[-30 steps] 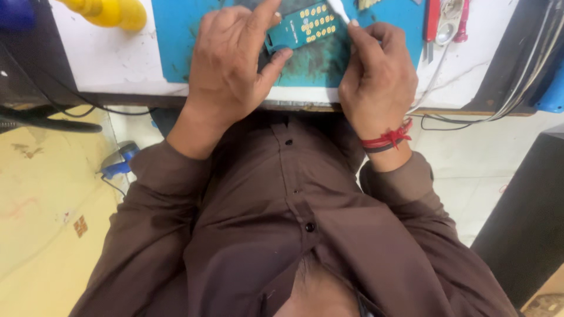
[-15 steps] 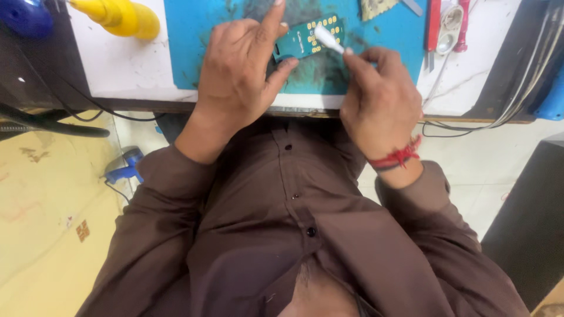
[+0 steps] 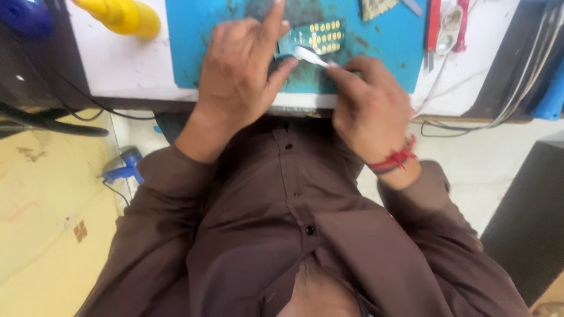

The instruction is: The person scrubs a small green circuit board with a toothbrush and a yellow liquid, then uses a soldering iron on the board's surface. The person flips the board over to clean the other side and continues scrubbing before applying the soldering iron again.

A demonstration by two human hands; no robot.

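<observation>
Fingers of the left hand [image 3: 244, 76] pinch a small green circuit board with yellow pads [image 3: 317, 38]; the right hand [image 3: 370, 111] grips a thin white tool [image 3: 310, 56] touching it, over a blue work mat [image 3: 194, 41].

Two hands [image 3: 244, 76], one circuit board [image 3: 317, 38] (green), one blue mat [image 3: 388, 53].

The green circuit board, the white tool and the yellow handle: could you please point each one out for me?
green circuit board [image 3: 322, 36], head view, on its gold contact pads.
white tool [image 3: 309, 56], head view, on its flat blade.
yellow handle [image 3: 120, 14], head view, on its rounded body.
</observation>
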